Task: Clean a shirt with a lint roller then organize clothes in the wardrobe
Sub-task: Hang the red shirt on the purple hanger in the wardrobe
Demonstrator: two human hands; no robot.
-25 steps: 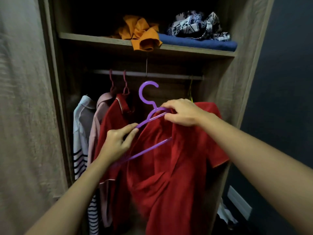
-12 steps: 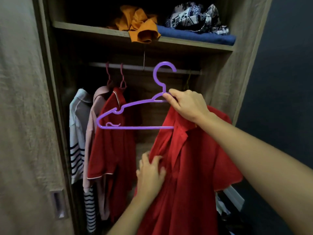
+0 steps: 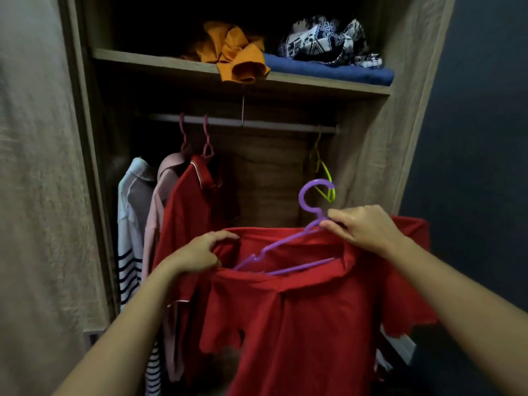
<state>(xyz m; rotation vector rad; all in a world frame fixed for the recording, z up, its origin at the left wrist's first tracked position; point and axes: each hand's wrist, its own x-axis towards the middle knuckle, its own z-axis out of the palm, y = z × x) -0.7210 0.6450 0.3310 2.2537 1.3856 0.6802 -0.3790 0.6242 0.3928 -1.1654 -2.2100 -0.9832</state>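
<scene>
— Where is the red shirt [image 3: 314, 324]?

— Below the rail [image 3: 271, 125], out in front of it, held up by the person. The neck opening is spread wide, and the purple hanger [image 3: 285, 242] sits tilted in it, with the low end down inside the cloth and the hook poking up free, under the rail's right part.

— And the hands?

— The left hand [image 3: 197, 252] has its fingers curled over the left edge of the neck opening, gripping the cloth. The right hand [image 3: 363, 227] pinches the hanger's neck just under the hook. Whether it also clutches the shirt, I cannot tell.

— What hangs on the rail itself?

— Toward its left end there is a second red top [image 3: 188, 212], then a pink garment [image 3: 160, 195], then a striped white shirt [image 3: 128, 224] farthest left. At the right end dangles a bare yellow-green hanger [image 3: 325, 178].

— And above the rail?

— There is a shelf [image 3: 160, 62] with a crumpled orange cloth [image 3: 237, 55], and folded blue fabric [image 3: 328, 71] with a patterned cloth [image 3: 323, 41] on top.
</scene>
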